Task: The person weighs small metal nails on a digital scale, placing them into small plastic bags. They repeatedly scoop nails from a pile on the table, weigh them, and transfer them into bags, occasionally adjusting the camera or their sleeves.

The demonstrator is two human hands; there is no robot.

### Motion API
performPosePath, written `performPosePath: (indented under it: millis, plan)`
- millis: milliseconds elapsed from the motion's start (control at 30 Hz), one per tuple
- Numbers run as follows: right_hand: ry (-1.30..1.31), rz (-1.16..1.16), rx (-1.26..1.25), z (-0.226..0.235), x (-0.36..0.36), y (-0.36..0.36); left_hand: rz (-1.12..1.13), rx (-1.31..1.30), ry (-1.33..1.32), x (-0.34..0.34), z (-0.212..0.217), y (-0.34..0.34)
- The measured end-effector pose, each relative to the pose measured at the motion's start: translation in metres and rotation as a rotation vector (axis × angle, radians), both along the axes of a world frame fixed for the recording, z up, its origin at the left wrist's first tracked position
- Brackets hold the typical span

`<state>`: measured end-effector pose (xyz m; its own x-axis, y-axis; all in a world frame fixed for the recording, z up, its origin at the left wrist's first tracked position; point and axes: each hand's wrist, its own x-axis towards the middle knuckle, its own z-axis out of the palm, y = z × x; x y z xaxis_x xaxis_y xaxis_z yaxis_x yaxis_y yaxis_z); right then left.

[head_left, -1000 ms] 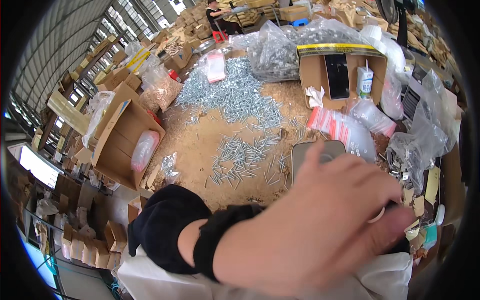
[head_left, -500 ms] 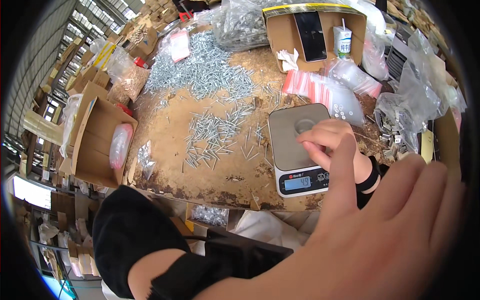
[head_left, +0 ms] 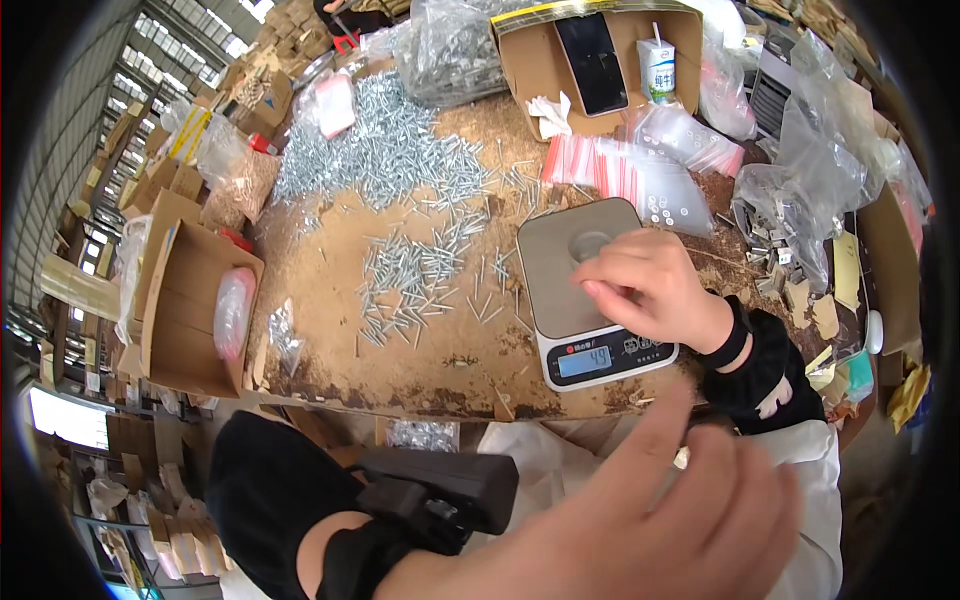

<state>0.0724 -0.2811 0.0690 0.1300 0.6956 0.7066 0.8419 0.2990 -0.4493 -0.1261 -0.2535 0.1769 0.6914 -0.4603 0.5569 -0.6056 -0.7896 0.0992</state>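
Silver screws (head_left: 415,275) lie loose just left of the scale (head_left: 585,290), a big heap beyond. Right hand (head_left: 650,290) hovers over its pan, fingertips pinched together on something too small to tell. Left hand (head_left: 650,530) looms blurred, fingers spread, empty. Weighing looks barely begun.

Shiny metal screws (head_left: 415,275) on rough wooden table (head_left: 320,290).

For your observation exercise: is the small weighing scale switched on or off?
On: the scale has a lit blue display showing digits, beside the right hand.
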Motion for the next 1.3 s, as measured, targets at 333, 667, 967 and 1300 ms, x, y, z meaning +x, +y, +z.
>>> performPosePath:
  millis: [333, 667, 967, 1300]
  plan:
    - [-0.036, -0.020, -0.009, 0.000, 0.003, -0.004, 0.090, 0.235, -0.311, -0.024, 0.001, 0.002]
    - [-0.051, -0.063, 0.039, 0.006, 0.006, -0.005, 0.672, -0.059, -0.049, 0.018, -0.025, 0.266]
    - [-0.028, -0.128, 0.004, 0.011, 0.018, -0.008, 1.020, -0.018, 0.112, 0.155, -0.089, 0.477]
    - [-0.046, -0.069, -0.052, 0.011, 0.017, -0.009, 1.377, 0.121, 0.259, 0.209, -0.147, 0.486]
